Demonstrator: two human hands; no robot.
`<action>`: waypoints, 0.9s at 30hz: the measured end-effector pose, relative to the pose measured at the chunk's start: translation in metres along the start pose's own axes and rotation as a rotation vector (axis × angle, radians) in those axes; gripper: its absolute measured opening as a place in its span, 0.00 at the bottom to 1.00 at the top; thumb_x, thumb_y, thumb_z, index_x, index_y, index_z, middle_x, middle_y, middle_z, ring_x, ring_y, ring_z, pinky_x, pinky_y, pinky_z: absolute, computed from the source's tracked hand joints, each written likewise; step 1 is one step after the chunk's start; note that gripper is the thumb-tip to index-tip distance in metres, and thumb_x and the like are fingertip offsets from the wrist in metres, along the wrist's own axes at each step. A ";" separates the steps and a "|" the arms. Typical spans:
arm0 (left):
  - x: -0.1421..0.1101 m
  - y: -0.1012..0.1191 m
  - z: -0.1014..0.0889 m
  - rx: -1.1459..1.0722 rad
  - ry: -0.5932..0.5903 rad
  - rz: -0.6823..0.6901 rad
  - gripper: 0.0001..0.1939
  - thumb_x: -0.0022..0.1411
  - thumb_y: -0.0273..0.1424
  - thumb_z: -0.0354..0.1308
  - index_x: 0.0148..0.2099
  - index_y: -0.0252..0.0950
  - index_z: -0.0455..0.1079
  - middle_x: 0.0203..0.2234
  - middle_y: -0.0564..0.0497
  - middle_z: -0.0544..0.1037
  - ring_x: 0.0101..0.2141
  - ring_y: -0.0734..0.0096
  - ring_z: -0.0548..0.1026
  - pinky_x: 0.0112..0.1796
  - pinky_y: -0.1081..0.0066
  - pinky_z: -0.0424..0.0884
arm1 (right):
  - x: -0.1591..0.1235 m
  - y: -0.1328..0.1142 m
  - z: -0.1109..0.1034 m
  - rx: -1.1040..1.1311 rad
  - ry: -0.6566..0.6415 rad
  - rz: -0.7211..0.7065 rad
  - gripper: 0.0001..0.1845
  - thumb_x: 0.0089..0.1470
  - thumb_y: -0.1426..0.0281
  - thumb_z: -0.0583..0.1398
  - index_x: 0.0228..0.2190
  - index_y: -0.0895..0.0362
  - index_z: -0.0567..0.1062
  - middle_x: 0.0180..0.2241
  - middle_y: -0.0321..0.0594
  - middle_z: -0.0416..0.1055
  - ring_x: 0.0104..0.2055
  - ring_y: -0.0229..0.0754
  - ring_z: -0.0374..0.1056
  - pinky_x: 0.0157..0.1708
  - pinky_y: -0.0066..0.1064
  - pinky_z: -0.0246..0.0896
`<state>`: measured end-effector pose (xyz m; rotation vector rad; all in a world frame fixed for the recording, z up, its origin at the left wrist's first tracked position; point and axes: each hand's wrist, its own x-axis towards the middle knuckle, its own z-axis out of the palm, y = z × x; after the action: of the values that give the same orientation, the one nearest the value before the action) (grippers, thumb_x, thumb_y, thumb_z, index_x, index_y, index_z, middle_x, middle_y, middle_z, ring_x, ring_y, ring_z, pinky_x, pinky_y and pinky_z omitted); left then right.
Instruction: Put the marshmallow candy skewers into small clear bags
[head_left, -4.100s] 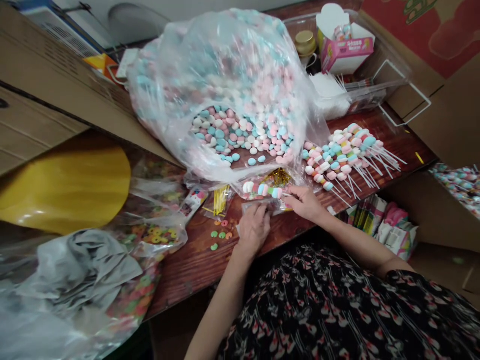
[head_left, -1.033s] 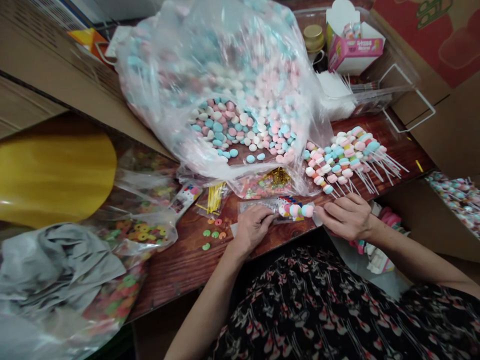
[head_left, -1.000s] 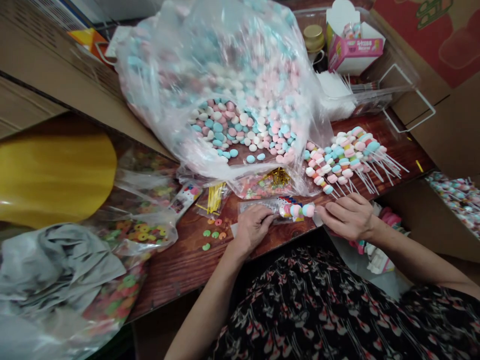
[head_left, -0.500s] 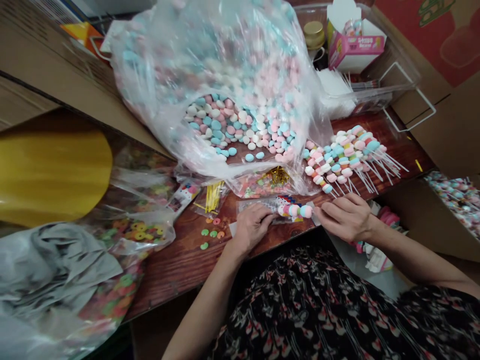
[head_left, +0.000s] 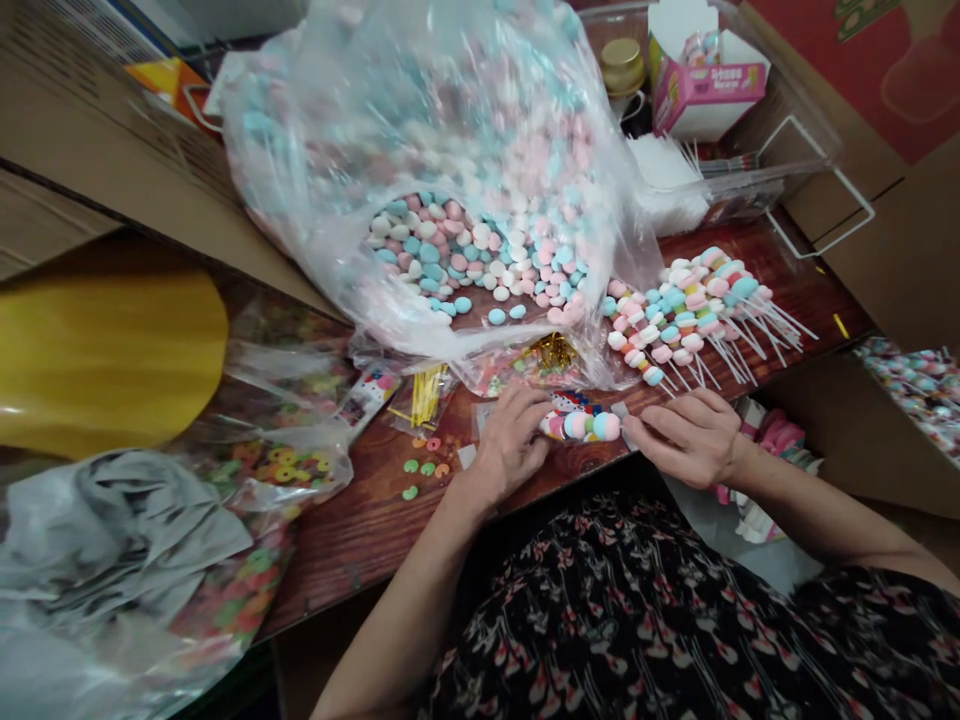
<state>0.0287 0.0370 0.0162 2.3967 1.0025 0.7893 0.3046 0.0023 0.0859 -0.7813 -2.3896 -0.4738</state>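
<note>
A marshmallow skewer (head_left: 591, 427) in pink, blue and white lies level between my hands at the table's front edge. My right hand (head_left: 686, 437) is closed, pinching the stick end beside the last marshmallow. The skewer's far end sits inside a printed clear plastic bag (head_left: 553, 425). My left hand (head_left: 511, 440) is closed around that bag, and its fingers hide the skewer's tip. More printed bags (head_left: 576, 402) lie flat just behind. Right of these, finished-looking marshmallow skewers (head_left: 686, 310) lie in a pile, sticks pointing right.
A big clear bag of loose marshmallows (head_left: 450, 120) fills the back. Yellow twist ties (head_left: 429, 395) and several gummy rings (head_left: 427, 468) lie to the left, near a bag of gummy rings (head_left: 281, 462). A clear plastic bin (head_left: 806, 150) stands back right, beside cardboard boxes (head_left: 892, 230).
The skewer went from above the bags to the table edge and into a bag. In the last half second my left hand has shifted right and curled further around the bag.
</note>
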 end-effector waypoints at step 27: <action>-0.002 0.021 0.004 -0.018 -0.256 -0.240 0.08 0.57 0.26 0.56 0.41 0.37 0.67 0.29 0.51 0.74 0.29 0.67 0.70 0.30 0.70 0.61 | 0.024 0.005 0.005 0.090 -0.293 -0.017 0.10 0.61 0.74 0.55 0.29 0.58 0.74 0.24 0.35 0.67 0.29 0.38 0.53 0.31 0.36 0.39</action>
<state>0.0410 0.0213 0.0242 2.2359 1.1408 0.3934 0.2894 0.0185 0.0973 -0.8395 -2.6678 -0.2699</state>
